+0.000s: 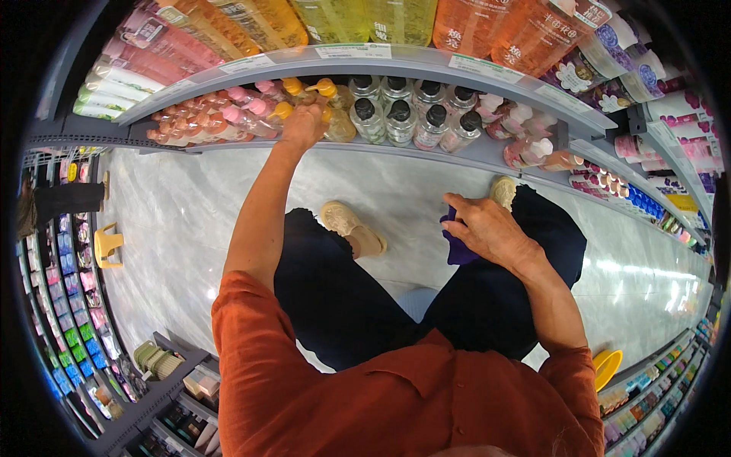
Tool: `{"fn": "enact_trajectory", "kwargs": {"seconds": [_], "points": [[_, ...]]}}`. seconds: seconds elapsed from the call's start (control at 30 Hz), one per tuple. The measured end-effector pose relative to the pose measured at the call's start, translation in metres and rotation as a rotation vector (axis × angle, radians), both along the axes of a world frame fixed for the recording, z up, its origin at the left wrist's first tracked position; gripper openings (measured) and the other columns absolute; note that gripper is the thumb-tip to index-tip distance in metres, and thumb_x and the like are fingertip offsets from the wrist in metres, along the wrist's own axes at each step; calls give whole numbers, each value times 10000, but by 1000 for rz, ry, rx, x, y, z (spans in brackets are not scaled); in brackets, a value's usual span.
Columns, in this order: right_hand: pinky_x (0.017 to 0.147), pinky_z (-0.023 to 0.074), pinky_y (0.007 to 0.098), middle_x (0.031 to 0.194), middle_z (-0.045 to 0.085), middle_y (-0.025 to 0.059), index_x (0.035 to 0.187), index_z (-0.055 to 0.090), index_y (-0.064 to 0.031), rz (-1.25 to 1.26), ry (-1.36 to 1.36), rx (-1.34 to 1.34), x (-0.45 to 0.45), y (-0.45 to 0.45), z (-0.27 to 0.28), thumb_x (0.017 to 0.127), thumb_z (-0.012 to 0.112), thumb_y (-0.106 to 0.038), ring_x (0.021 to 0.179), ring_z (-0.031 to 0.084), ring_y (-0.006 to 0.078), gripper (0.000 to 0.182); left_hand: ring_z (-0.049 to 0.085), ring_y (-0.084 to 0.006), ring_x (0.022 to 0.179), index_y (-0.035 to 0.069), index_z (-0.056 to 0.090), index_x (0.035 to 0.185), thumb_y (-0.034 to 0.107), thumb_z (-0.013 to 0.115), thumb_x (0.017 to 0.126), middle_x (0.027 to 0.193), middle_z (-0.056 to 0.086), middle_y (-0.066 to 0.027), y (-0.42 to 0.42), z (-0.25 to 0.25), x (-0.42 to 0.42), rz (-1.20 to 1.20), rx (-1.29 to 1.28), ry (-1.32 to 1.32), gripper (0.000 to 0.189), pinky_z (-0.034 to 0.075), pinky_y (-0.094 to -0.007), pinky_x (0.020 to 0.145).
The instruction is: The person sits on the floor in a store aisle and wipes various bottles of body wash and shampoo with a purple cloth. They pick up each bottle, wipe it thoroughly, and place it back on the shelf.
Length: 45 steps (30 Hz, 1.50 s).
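Observation:
My left hand reaches onto the lower shelf, among bottles with yellow pump tops. It touches one of them, but its fingertips are partly hidden, so a grip cannot be made out. My right hand is over my right leg, holding a purple cloth with the index finger stretched out. Pink-pump bottles stand just left of the yellow ones. On the other side are clear bottles with black pump tops.
Above, an upper shelf edge with price labels carries large coloured bottles. Grey floor surrounds my legs. A yellow stool is at left, near another person's leg. A yellow basin lies at right. Stocked shelves stand behind.

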State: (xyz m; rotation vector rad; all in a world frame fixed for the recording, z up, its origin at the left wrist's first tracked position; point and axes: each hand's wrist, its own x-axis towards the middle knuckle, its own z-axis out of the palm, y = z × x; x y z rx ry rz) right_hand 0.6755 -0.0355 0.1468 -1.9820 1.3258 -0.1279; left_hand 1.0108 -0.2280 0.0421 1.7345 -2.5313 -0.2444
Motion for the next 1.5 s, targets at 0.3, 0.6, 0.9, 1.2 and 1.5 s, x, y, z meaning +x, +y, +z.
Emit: {"fn": "enact_trajectory", "kwargs": {"seconds": [0.3, 0.6, 0.9, 1.2, 1.5], "points": [[703, 495, 493, 835, 621, 236, 1095, 525, 3, -14, 6, -56, -8, -2, 2, 825, 633, -177, 825, 606, 420, 342, 611, -378, 943, 50, 518, 1135, 208, 705, 737, 1084, 604, -200, -1, 6, -9, 60, -29, -34, 467, 492, -468, 781], [693, 487, 469, 808, 635, 210, 1099, 534, 25, -15, -46, 26, -8, -3, 2, 834, 610, -148, 800, 606, 415, 325, 602, -379, 923, 25, 511, 1021, 162, 670, 736, 1047, 589, -187, 16, 35, -16, 17, -101, 39, 354, 486, -464, 761], [832, 453, 252, 1012, 669, 73, 1190, 565, -13, -275, -476, 381, -9, -8, 4, 955, 501, -147, 903, 575, 127, 278, 607, -251, 743, 11, 589, 931, 80, 739, 676, 849, 611, -122, 93, 168, -17, 18, -166, 384, 303, 481, -349, 658], [1089, 265, 349, 1473, 301, 161, 1469, 175, -49, 36, -922, 324, 22, 3, 19, 771, 709, -361, 1336, 323, 226, 933, 545, -66, 623, -10, 601, 826, 84, 767, 701, 720, 618, -34, 171, 279, -73, 111, 287, 850, 228, 420, -213, 540], [1001, 367, 334, 1204, 569, 98, 1382, 399, -31, -183, -1185, 553, 41, 69, 17, 714, 744, -176, 1124, 516, 176, 766, 547, -82, 713, 48, 611, 1056, 288, 672, 852, 947, 616, -41, 174, 220, -80, 205, 627, 1333, 321, 446, -231, 672]]}}
